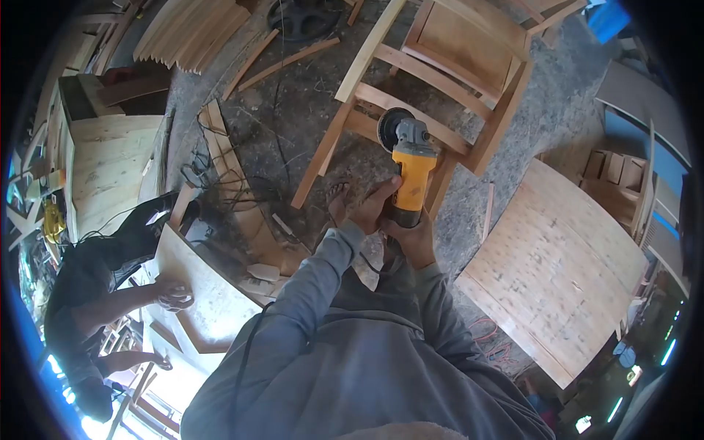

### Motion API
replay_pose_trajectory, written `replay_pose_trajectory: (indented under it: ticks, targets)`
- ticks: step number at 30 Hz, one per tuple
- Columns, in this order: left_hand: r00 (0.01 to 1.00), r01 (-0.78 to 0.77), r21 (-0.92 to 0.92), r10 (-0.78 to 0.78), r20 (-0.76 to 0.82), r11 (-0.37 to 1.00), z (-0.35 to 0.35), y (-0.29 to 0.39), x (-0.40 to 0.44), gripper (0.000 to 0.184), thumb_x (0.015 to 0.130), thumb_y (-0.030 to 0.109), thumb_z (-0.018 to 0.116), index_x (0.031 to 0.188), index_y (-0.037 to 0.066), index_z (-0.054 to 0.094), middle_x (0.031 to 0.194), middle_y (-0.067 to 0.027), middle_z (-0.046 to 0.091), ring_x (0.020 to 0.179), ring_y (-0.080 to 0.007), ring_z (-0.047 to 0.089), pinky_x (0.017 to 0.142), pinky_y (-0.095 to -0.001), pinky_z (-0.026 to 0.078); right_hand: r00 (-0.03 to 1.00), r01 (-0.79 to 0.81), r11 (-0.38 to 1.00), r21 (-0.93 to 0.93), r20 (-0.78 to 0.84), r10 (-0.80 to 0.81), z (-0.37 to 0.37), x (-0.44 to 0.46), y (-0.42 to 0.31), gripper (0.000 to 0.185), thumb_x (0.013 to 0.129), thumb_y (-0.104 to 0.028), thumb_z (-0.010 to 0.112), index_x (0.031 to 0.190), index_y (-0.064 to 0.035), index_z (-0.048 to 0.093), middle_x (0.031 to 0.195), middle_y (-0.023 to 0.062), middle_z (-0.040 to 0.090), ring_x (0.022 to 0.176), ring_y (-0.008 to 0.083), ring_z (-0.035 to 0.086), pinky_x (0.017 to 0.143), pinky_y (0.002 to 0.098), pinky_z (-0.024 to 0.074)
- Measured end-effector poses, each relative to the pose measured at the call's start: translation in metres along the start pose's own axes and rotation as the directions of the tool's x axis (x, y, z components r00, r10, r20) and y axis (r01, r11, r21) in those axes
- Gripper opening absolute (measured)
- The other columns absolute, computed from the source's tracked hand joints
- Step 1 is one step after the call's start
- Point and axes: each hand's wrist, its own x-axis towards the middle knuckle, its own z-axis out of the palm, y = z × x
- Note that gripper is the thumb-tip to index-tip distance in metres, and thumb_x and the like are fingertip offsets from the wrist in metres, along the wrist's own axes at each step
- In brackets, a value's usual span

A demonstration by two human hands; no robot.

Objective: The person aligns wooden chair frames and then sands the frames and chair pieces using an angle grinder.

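Observation:
A yellow angle grinder (414, 172) with a dark round disc at its head is held in both hands. My left hand (375, 207) is closed on the left side of its body, thumb on the yellow housing. Around the black rear end of the tool, my right hand (415, 240) is wrapped. Just beyond, the disc overlaps the rails of a wooden chair frame (433, 132) lying on the floor. Whether the disc touches the wood or spins, I cannot tell.
A co-worker (95, 286) at the left has a hand on a pale panel (209, 293). A large wooden board (557, 271) lies at the right. Cables and wood strips (227, 158) lie on the floor; stacked curved pieces (192, 33) are at the upper left.

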Motion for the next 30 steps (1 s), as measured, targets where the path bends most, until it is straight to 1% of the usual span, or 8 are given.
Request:
replay_pose_trajectory:
  ticks: [5,10,13,17,23,26,29,30]
  targets:
    - [0.994,0.048,-0.181,-0.029,0.104,0.982,-0.023,-0.029,0.024,0.064,0.101,0.055,0.060,0.139,0.003,0.057,0.123,-0.0089,0.070,0.109,-0.0204,0.069,0.098,-0.0375,0.055,0.997,-0.069,0.997,-0.030,0.036,0.070,-0.014,0.012,0.027,0.053,0.076,-0.011,0.084,0.122,0.0019,0.062,0.106,0.0080,0.072,0.093,0.0171,0.071,0.082,0.0315,0.0568]
    - [0.997,0.051,-0.162,-0.060,-0.052,0.985,-0.050,-0.052,0.044,0.061,0.100,0.055,0.062,0.132,0.004,0.061,0.116,-0.0090,0.072,0.102,-0.0208,0.071,0.093,-0.0372,0.057,0.995,-0.095,0.995,0.013,0.037,0.094,-0.007,0.024,0.051,0.049,0.077,-0.010,0.083,0.119,0.0034,0.061,0.099,0.0091,0.072,0.083,0.0165,0.072,0.074,0.0301,0.0585]
    - [0.995,0.086,-0.161,-0.094,-0.043,0.983,-0.063,-0.062,0.049,0.058,0.100,0.054,0.063,0.130,0.004,0.063,0.113,-0.0091,0.073,0.098,-0.0211,0.072,0.090,-0.0369,0.058,0.976,-0.207,0.977,0.047,0.086,0.202,-0.008,0.026,0.061,0.061,0.074,-0.012,0.087,0.127,0.0028,0.058,0.112,0.0089,0.072,0.100,0.0189,0.071,0.089,0.0330,0.0582]
    - [0.995,0.095,-0.253,-0.089,0.036,0.963,-0.069,-0.063,0.055,0.056,0.100,0.052,0.063,0.130,0.004,0.063,0.113,-0.0088,0.073,0.098,-0.0208,0.072,0.090,-0.0361,0.058,0.992,-0.110,0.991,0.072,0.063,0.105,-0.006,0.031,0.073,0.060,0.075,-0.011,0.086,0.126,0.0025,0.058,0.112,0.0088,0.071,0.100,0.0191,0.071,0.089,0.0328,0.0580]
    - [0.986,0.002,-0.068,-0.013,-0.164,0.998,-0.050,-0.044,0.060,0.057,0.101,0.047,0.063,0.130,-0.002,0.061,0.115,-0.0156,0.072,0.103,-0.0239,0.071,0.096,-0.0380,0.056,0.997,-0.070,0.997,0.038,0.015,0.070,-0.004,0.044,0.072,0.056,0.076,-0.011,0.085,0.124,0.0011,0.059,0.111,0.0088,0.072,0.100,0.0190,0.071,0.087,0.0338,0.0576]
    - [0.978,-0.145,0.404,0.192,-0.078,0.903,-0.049,-0.035,0.073,0.049,0.091,0.034,0.078,0.122,-0.003,0.066,0.108,-0.0135,0.073,0.095,-0.0196,0.072,0.088,-0.0340,0.057,1.000,-0.021,0.989,-0.149,-0.024,0.017,-0.014,0.063,0.077,0.060,0.075,-0.017,0.087,0.125,0.0003,0.058,0.109,0.0114,0.072,0.098,0.0210,0.072,0.084,0.0355,0.0576]
    - [0.954,-0.041,0.729,0.244,-0.176,0.684,-0.052,-0.033,0.095,0.046,0.078,0.021,0.088,0.112,-0.003,0.070,0.101,-0.0102,0.074,0.088,-0.0165,0.071,0.080,-0.0313,0.058,0.995,0.036,0.937,-0.348,-0.075,-0.066,-0.017,0.084,0.103,0.066,0.074,-0.022,0.089,0.127,-0.0001,0.057,0.108,0.0149,0.072,0.098,0.0248,0.073,0.083,0.0377,0.0578]
    - [0.950,-0.017,0.709,0.232,-0.207,0.705,-0.055,-0.031,0.098,0.046,0.075,0.021,0.089,0.110,-0.003,0.071,0.099,-0.0096,0.074,0.087,-0.0167,0.072,0.079,-0.0314,0.058,0.994,0.028,0.929,-0.369,-0.090,-0.066,-0.014,0.090,0.105,0.068,0.073,-0.024,0.090,0.127,-0.0002,0.056,0.109,0.0161,0.072,0.098,0.0262,0.073,0.083,0.0384,0.0579]
